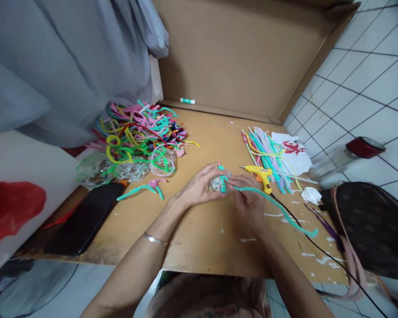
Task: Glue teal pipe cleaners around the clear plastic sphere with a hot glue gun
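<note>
One left hand holds clear plastic piece; right hand pinches green pipe cleaner; steady hold, light pinch advisable.

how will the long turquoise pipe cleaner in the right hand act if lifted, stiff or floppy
The pipe cleaner probably bends easily but keeps some shape: it curves away from the right hand and ends in a small crook. Being so thin, it's likely very light. Its soft-looking surface suggests it won't be slippery.
</note>
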Available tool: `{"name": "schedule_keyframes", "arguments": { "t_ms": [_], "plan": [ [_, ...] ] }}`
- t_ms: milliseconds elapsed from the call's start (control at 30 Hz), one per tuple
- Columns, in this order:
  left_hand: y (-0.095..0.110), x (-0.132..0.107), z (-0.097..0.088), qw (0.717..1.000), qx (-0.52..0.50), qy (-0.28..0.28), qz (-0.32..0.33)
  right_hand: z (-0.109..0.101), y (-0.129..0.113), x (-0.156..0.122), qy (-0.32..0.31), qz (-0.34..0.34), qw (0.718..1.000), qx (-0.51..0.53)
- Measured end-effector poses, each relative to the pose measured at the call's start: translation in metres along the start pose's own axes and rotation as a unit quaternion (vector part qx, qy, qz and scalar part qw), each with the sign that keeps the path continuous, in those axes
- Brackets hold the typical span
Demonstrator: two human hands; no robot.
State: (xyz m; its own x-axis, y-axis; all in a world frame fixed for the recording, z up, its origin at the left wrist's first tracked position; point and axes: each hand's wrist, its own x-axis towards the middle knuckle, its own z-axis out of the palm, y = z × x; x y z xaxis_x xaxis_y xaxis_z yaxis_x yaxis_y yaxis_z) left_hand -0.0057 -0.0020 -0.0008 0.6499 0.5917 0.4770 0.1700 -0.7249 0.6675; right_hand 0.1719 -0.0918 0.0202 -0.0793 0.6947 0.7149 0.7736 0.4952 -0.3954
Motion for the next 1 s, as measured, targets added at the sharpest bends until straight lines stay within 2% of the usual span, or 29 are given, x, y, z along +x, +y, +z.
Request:
{"name": "schedule_keyframes", "arguments": {
  "t_ms": [467, 833, 1000],
  "plan": [
    [-0.006, 0.002, 0.002, 1.0, -0.003, 0.011, 0.021, 0.005, -0.001, -0.008, -0.021, 0.044, 0.999, -0.018],
    [-0.004, 0.003, 0.004, 1.0, 0.022, 0.012, -0.012, 0.015, -0.005, -0.009, 0.015, 0.082, 0.997, 0.001],
    [-0.005, 0.002, 0.009, 0.999, 0.027, 0.039, -0.009, 0.022, -0.002, -0.01, 0.03, 0.084, 0.996, 0.01]
  ]
}}
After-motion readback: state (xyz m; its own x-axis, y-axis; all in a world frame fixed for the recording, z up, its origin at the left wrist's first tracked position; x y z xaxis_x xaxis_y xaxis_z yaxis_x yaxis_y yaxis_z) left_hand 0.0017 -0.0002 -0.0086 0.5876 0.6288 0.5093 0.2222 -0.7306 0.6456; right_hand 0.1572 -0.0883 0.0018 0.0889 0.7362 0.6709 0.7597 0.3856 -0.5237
